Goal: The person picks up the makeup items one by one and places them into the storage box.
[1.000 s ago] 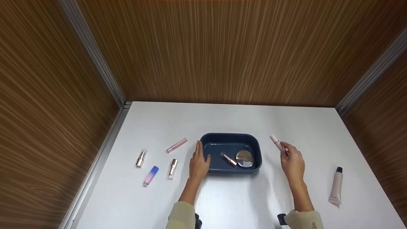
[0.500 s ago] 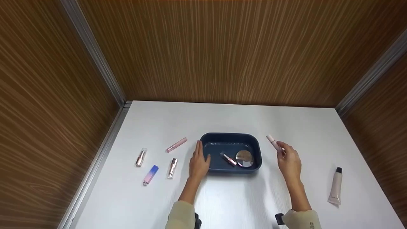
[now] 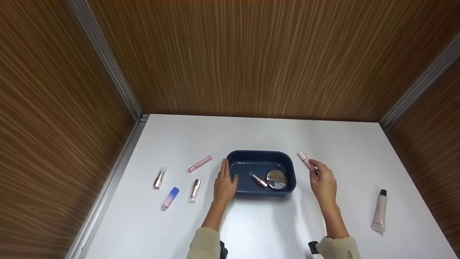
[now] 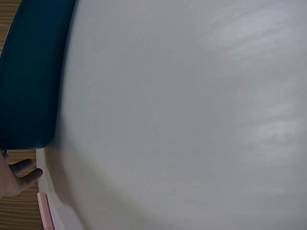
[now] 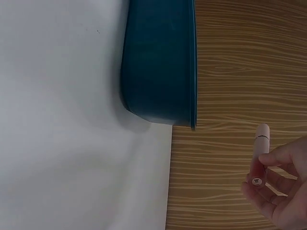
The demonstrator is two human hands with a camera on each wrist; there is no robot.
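My left hand (image 3: 225,185) rests with straight fingers against the left end of a dark blue rectangular bin (image 3: 258,193). Inside the bin lie a lipstick (image 3: 259,181) with a clear end and a round mirror-like compact (image 3: 276,179). To the right of the bin, my right hand (image 3: 324,184) pinches a slim pale pink lip gloss tube (image 3: 304,159) between thumb and fingers. In the right wrist view the lip gloss has a pale cap and a round label on its base; it is held off the table, apart from the bin.
Left of the bin lie a pink tube (image 3: 199,164), two lipsticks, one at the far left (image 3: 159,178) and one nearer (image 3: 194,190), and a blue-to-pink lipstick (image 3: 170,198). A squeeze tube with a black cap (image 3: 380,212) lies far right. Wood-grain panels (image 3: 230,57) enclose the white table.
My right hand has moved a little left toward the bin, carrying the lip gloss. The left hand and the things on the table stay where they were.
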